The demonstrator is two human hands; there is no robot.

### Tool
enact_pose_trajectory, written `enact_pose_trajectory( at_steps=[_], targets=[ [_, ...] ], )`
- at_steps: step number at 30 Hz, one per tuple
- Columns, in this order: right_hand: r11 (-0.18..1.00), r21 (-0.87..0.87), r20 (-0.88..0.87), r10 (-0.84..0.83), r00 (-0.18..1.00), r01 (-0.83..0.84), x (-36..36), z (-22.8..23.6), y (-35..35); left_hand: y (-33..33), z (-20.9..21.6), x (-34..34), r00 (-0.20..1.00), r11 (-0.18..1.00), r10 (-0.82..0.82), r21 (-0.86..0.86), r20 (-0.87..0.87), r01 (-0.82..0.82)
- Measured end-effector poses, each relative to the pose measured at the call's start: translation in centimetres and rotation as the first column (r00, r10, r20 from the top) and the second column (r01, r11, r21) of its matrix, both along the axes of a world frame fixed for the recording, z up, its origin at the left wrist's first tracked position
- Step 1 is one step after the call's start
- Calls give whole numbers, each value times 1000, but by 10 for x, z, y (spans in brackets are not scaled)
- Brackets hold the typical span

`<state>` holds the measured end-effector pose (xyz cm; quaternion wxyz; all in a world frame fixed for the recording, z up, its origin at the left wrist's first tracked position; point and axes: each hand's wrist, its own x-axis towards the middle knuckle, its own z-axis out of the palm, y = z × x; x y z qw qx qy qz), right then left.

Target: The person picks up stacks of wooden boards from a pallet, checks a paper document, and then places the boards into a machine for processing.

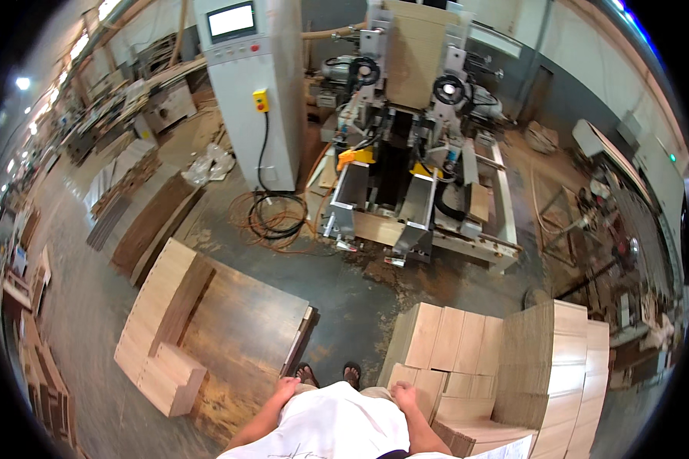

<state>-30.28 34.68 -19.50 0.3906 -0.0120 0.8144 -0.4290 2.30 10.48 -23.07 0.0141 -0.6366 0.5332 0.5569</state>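
Observation:
My left hand hangs beside the left leg of my shorts, its fingers loosely curled and nothing visible in them. On the other side, my right hand is also curled next to my shorts and shows no object. Closest to the left hand is a low, stained wooden board with stacks of pale wood panels along its left side. Right of my right hand stand tall stacks of light wood boards, piled at different heights. Neither hand touches the wood.
Ahead stands a machine with handwheels, metal rails and an upright wooden panel. A grey control cabinet with a screen is left of it. Coiled cables lie on the floor. Brown board stacks sit further left.

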Motion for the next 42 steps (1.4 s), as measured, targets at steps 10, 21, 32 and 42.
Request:
enact_pose_trajectory(
  at_steps=[10, 21, 32, 42],
  targets=[
    [799, 498, -281, -219, 934, 338, 54, 26, 62, -44, 6, -1, 992, 995, 41, 100, -124, -28],
    [797, 505, -548, -1, 837, 331, 106, 10, -13, -110, 27, 16, 993, 961, -118, 250, -21, 119],
    [690, 408, -253, -544, 800, 598, 150, 32, -20, -176, -6, 12, 927, 913, -368, 216, 70, 346],
    [745, 506, -43, -481, 876, 434, 111, -30, -9, -198, 25, -71, 959, 955, -279, 124, 60, 270]
  ],
)
